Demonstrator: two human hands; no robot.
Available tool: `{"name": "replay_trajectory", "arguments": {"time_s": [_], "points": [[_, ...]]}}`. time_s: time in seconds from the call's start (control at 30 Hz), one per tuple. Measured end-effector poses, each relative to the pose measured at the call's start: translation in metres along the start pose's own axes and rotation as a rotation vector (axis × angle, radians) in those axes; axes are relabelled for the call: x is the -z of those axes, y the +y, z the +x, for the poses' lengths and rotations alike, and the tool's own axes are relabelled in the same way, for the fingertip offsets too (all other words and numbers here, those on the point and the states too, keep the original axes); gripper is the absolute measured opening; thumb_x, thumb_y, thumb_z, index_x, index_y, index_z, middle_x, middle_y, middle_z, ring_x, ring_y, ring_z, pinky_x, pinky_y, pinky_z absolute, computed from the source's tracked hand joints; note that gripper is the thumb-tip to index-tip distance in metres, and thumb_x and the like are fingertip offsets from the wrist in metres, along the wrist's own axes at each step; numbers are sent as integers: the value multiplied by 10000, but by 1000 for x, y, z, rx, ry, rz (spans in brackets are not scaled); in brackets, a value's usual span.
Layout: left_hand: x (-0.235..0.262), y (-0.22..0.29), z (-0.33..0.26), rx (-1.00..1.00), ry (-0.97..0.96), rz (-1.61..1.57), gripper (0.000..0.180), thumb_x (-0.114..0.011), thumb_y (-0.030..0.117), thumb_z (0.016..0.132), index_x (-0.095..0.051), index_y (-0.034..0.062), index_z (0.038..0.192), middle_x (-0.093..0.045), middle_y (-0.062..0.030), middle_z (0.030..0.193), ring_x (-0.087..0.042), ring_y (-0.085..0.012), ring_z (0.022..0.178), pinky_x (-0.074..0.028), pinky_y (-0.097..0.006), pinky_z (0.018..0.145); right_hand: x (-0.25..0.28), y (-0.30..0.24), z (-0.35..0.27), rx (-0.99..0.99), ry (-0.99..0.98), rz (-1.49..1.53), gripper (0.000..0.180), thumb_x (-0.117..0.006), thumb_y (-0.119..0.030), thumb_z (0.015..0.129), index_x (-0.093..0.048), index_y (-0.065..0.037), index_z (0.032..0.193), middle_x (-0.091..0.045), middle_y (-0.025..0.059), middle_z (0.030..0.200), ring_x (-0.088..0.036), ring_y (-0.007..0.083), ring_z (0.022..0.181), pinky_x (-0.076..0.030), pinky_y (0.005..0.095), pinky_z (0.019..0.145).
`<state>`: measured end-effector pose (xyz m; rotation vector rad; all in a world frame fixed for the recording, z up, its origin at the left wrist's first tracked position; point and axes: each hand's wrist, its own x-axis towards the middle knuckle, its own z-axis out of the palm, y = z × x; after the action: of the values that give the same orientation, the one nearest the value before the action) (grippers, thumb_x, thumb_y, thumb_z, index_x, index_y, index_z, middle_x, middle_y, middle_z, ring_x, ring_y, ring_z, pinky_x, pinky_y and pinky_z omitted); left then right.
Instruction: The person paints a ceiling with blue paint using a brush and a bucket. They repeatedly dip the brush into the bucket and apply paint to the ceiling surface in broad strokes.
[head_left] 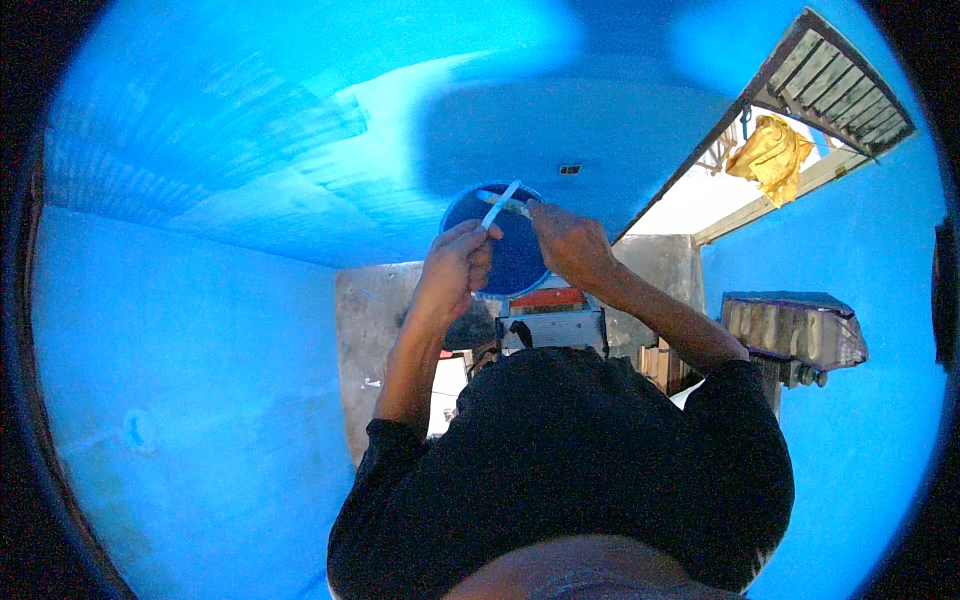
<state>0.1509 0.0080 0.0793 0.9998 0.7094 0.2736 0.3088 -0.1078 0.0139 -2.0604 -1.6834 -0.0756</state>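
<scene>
Over a round blue bucket (518, 262) that looks dark blue inside, both my hands are raised close together. My left hand (458, 262) is closed around a narrow pale stick (500, 205), which slants up and to the right across the bucket's mouth. My right hand (575, 245) has its fingers closed on a short pale flat tool (512, 207). That tool crosses the stick and the two seem to touch. Its kind cannot be made out, and my fingers hide part of it.
Below the bucket stands a stepladder (552, 328) with a red part near its top. Blue-painted walls (180, 370) surround me. At upper right, a barred window (840, 85) has a yellow cloth (770, 160) hanging in it. A covered boxlike object (795, 330) sits at right.
</scene>
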Motion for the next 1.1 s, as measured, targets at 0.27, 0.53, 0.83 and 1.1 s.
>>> {"name": "replay_trajectory", "arguments": {"time_s": [0.27,0.53,0.83,1.1], "points": [[-2,11,17,-287,-8,68,187,-483,196,904,-578,52,832,-338,74,565,-256,-30,459,-155,-215,395,31,-16,11,-165,-128,190,170,-606,-159,794,-614,-31,906,-627,151,692,-628,314,635,-480,434,571],[1,13,20,-233,37,71,184,-484,192,909,-574,49,838,-356,68,579,-277,-28,471,-166,-210,398,26,-22,18,-101,-123,461,149,-605,-151,787,-631,-46,890,-627,158,680,-618,309,581,-471,423,547],[7,0,20,-173,95,84,173,-479,173,916,-581,58,838,-355,76,563,-278,-31,434,-180,-214,376,2,-7,13,-24,28,-47,103,-570,-105,768,-518,-32,819,-586,119,706,-599,308,575,-488,434,504],[-2,1,28,-267,67,40,172,-480,168,915,-585,44,858,-353,73,566,-268,-19,443,-170,-201,375,40,-23,2,-144,-43,135,159,-620,-155,734,-567,-32,821,-604,150,670,-612,312,585,-480,432,534]]}}
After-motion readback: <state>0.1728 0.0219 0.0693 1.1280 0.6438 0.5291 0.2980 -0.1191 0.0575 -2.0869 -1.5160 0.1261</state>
